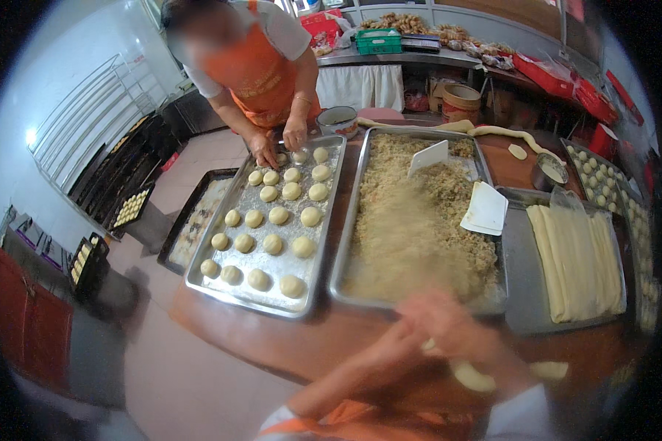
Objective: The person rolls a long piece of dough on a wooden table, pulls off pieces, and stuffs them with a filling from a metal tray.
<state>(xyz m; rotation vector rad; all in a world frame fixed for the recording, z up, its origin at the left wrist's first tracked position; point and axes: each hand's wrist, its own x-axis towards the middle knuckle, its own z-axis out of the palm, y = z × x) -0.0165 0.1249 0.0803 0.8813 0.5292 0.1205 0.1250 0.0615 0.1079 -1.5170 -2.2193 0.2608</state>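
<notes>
My left hand (401,339) and my right hand (449,321) are together at the near edge of a large metal tray (338,283) of crumbly tan filling (426,213). The left fingers look curled, but what they hold is hidden; the right hand is smeared by motion. A pale bit of dough (428,345) shows just below both hands. A curved dough strip (471,376) lies on the table under my right wrist, with a shorter dough piece (549,370) to its right. A white scraper (485,209) and another white scraper (428,158) rest in the filling.
Across the table a person in an orange apron (251,70) handles dough balls on a floured tray (301,294). To the right, a tray (518,309) holds long dough strips (566,257). A metal bowl (549,173) and a dough rope (507,132) lie beyond.
</notes>
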